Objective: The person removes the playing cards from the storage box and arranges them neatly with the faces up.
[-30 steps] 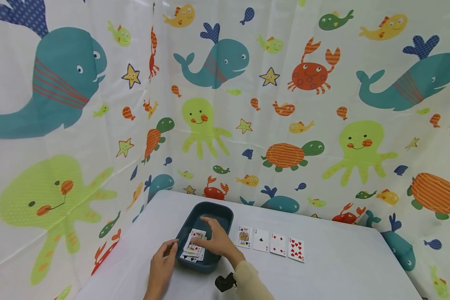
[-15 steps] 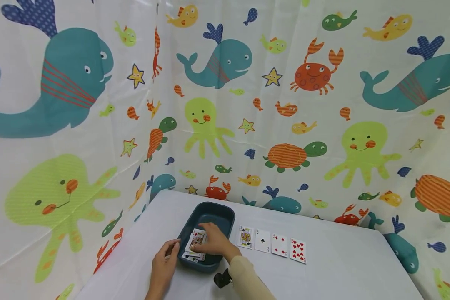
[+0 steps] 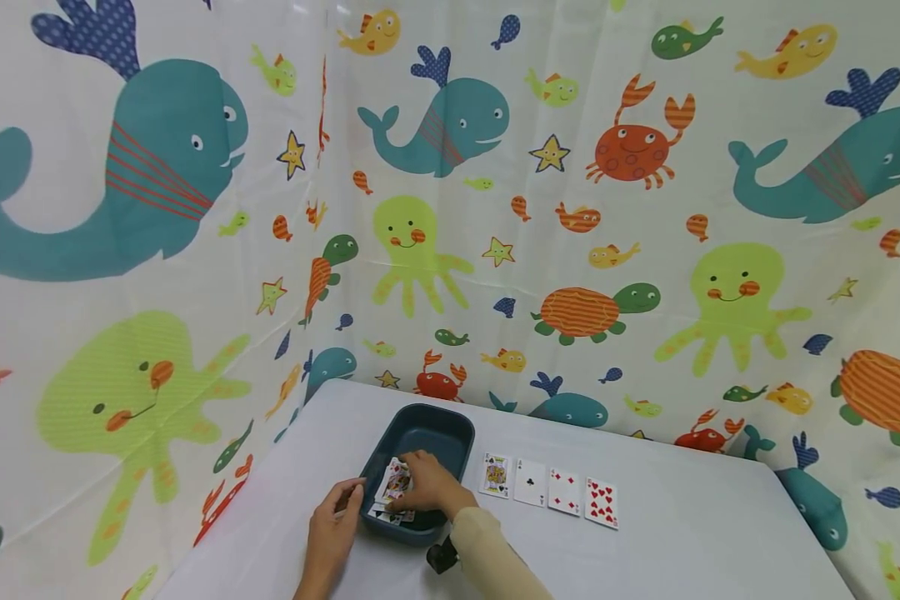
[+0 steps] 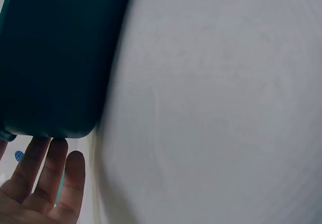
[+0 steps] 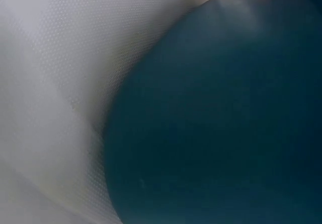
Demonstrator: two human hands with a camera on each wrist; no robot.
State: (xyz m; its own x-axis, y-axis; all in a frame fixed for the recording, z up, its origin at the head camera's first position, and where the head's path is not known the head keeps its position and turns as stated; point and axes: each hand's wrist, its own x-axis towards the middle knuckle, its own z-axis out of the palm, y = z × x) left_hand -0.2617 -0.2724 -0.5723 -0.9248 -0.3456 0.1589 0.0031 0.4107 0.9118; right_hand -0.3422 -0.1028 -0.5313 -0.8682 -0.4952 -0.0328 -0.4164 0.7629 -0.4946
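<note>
A dark teal rectangular tub [image 3: 457, 433] sits on the white table, with a loose pile of face-up playing cards [image 3: 394, 477] inside. My right hand [image 3: 431, 486] reaches over the tub's right side and grips a face card on top of the pile, thumb at its near edge and fingers at its far edge. At the tub's left rim, my left hand [image 3: 333, 521] touches the wall with its fingertips. In the left wrist view, straight fingers [image 4: 73, 181] meet the tub wall [image 4: 55, 73]. Only the tub's outer wall [image 5: 211, 108] fills most of the right wrist view; the right hand's fingers are hidden there.
Right of the tub, a row of face-up cards lies on the table [image 3: 690, 533]: a king of spades [image 3: 496, 475], an ace of clubs [image 3: 530, 482], a four of diamonds [image 3: 564, 491] and a heart card [image 3: 602, 502]. A curtain [image 3: 570, 208] with sea animals hangs behind and left.
My right hand has come down onto the pile, its thumb and fingers drawing closer together around the top card. My left hand stays at the tub's rim. The head view has shifted slightly left.
</note>
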